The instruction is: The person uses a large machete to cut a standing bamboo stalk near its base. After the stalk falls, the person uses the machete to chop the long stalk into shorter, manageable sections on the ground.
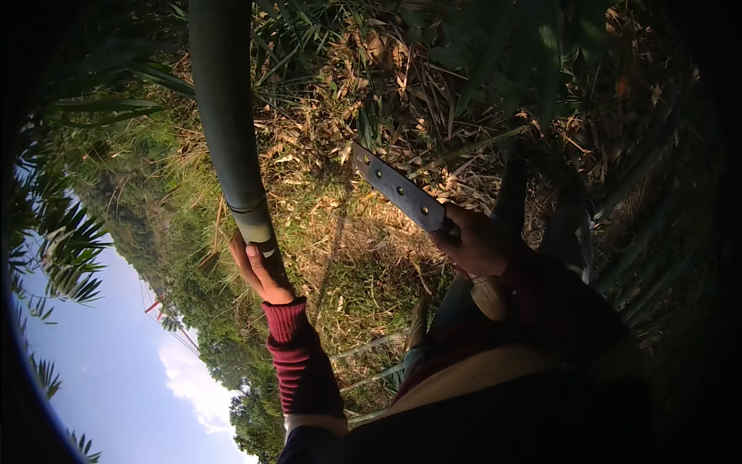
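Observation:
A thick green bamboo stalk (224,108) comes down from the top edge, with a ring-like joint low on it. My left hand (263,271) is wrapped round the stalk just below that joint, its thumb lying across the front. In my right hand (475,243) is a cleaver-like knife (398,188) with a broad flat metal blade and a row of round holes. The blade points up and to the left, apart from the stalk. My right fingers are closed on its handle, which is mostly hidden in shadow.
Dry fallen leaves (386,62) and grass (348,309) cover the ground. Bamboo stems (514,185) stand in shade beside my right arm. Long green leaves (124,104) hang at the upper left. A wooded slope (139,201) and sky lie beyond on the left.

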Motion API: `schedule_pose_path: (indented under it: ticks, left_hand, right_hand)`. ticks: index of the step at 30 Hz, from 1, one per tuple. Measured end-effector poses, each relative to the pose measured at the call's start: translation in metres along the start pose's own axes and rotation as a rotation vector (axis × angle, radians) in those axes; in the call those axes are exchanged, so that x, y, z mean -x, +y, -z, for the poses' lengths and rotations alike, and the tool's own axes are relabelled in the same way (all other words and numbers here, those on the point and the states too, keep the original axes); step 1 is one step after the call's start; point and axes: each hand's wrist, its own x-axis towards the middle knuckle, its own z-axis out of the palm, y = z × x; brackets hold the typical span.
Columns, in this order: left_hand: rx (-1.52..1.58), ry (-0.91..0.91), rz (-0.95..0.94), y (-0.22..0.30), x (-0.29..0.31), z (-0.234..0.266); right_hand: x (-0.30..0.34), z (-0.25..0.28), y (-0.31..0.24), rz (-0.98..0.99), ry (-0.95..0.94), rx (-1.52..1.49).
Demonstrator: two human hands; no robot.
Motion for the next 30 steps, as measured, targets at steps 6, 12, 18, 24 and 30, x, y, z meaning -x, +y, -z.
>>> schedule_pose_path:
  ticks: [6,12,18,24,30]
  left_hand:
    - [0.061,-0.41,-0.004,0.102,-0.059,-0.008]
    - [-0.207,-0.379,-0.031,0.111,-0.076,-0.036]
    - [-0.319,-0.388,0.006,0.151,-0.075,-0.033]
    - [-0.211,-0.179,-0.038,0.123,-0.042,-0.028]
    - [-0.146,0.409,-0.306,0.117,0.039,-0.032]
  right_hand:
    - [0.085,0.134,0.101,-0.454,0.481,0.529]
    - [0.234,0.233,0.177,-0.746,0.823,0.56]
    - [0.312,0.242,0.171,-0.926,0.52,0.935]
    - [0.292,0.28,0.201,-0.681,0.124,1.366]
    - [0.23,0.285,0.101,-0.637,0.295,1.212]
